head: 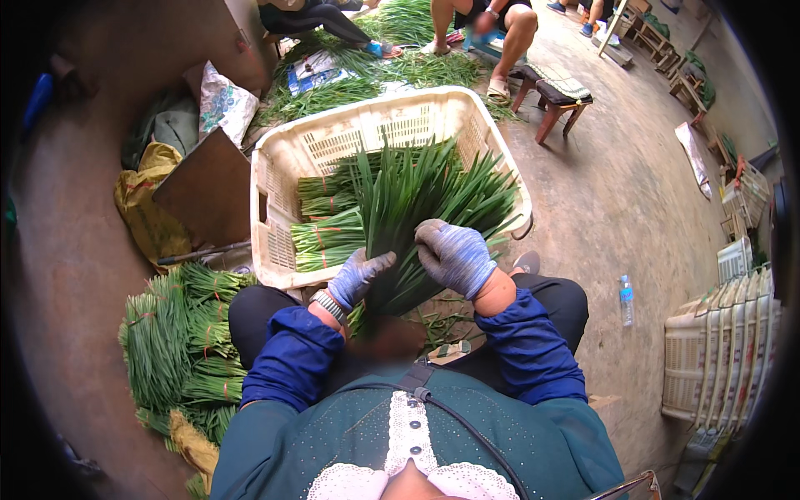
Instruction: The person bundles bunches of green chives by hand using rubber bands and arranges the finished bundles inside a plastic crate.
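Note:
My left hand (361, 278), in a grey-blue work glove, grips a thick loose bunch of garlic chives (400, 206), its thumb lying across the stems. The leaves fan out upward and to the right over a white plastic crate (269, 206). On the bunch's right side, my gloved right hand (456, 257) has its fingers curled against the leaves; the fingertips are partly hidden among them. Inside the crate, at its left, lie several chive bundles (328, 240) tied with red bands. The lower stem ends of the held bunch are dark and blurred.
Banded chive bundles (181, 337) are piled left of my knee. A brown board (209, 187) leans by sacks (150, 187). Beyond the crate are loose chives (431, 69), seated people and a low stool (553, 94). A water bottle (626, 300) and stacked crates (712, 356) stand right.

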`<action>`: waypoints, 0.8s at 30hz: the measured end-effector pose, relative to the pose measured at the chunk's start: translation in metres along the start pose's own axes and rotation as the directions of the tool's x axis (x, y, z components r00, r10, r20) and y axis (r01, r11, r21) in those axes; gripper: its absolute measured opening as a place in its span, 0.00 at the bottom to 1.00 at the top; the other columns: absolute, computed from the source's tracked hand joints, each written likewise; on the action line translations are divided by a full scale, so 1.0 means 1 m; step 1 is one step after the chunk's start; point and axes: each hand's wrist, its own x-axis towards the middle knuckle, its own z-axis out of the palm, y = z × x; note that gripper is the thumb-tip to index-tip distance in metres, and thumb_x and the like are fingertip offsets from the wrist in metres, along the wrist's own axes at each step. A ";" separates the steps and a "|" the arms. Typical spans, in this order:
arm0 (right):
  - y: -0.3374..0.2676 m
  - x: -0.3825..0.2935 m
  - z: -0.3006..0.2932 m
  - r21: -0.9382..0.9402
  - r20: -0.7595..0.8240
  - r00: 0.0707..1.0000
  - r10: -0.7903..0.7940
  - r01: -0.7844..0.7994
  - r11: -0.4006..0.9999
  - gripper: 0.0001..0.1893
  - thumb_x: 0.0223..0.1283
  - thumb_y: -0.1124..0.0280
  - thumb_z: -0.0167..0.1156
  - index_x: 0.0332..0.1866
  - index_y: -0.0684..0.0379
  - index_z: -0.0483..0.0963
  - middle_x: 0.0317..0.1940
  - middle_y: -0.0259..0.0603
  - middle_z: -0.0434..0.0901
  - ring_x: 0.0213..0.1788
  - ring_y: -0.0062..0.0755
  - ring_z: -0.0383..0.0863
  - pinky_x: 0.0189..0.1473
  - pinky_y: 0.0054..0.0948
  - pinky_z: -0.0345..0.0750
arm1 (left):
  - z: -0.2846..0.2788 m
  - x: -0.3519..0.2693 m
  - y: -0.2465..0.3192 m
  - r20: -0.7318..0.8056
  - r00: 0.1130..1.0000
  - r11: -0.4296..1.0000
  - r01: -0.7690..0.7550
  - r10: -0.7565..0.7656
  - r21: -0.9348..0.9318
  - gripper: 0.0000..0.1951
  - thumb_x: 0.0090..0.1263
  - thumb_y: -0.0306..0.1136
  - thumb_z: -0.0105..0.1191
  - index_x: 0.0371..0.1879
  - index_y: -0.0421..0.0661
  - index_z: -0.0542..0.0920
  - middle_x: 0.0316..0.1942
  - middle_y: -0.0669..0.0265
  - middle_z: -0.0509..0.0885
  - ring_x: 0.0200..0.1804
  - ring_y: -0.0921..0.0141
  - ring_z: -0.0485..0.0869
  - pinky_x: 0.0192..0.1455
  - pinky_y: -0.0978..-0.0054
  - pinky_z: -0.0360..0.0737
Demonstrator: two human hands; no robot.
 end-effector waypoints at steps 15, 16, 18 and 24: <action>-0.002 0.004 0.016 0.167 -0.084 0.979 0.185 -0.170 0.971 0.06 0.60 0.76 0.61 0.43 0.59 0.78 0.36 0.48 0.84 0.32 0.48 0.84 0.35 0.38 0.81 | 0.007 -0.002 0.003 -0.029 1.000 0.993 -0.003 -0.001 -0.121 0.08 0.72 0.35 0.63 0.41 0.46 0.82 0.31 0.81 0.78 0.32 0.85 0.72 0.35 0.84 0.70; -0.001 0.004 0.018 0.281 -0.056 0.951 0.305 -0.278 0.918 0.06 0.64 0.75 0.60 0.44 0.61 0.78 0.31 0.44 0.84 0.27 0.34 0.83 0.33 0.32 0.80 | 0.008 -0.002 0.005 -0.049 0.999 0.995 -0.002 -0.003 -0.100 0.09 0.71 0.36 0.64 0.41 0.46 0.82 0.31 0.81 0.78 0.32 0.84 0.72 0.35 0.84 0.70; 0.003 0.005 0.023 0.466 0.008 0.887 0.461 -0.411 0.783 0.07 0.65 0.74 0.59 0.45 0.63 0.77 0.32 0.41 0.85 0.25 0.26 0.80 0.31 0.27 0.78 | 0.010 -0.003 0.007 -0.090 0.996 0.998 0.000 -0.006 -0.061 0.10 0.70 0.38 0.65 0.40 0.46 0.81 0.31 0.80 0.79 0.32 0.84 0.73 0.35 0.83 0.71; 0.007 0.012 0.017 0.731 0.230 0.731 0.642 -0.565 0.382 0.23 0.67 0.73 0.56 0.66 0.65 0.68 0.30 0.41 0.84 0.19 0.19 0.76 0.24 0.25 0.75 | 0.007 -0.003 0.003 -0.102 0.995 1.000 0.017 -0.016 0.013 0.17 0.66 0.39 0.67 0.47 0.41 0.82 0.35 0.72 0.83 0.34 0.77 0.77 0.38 0.77 0.76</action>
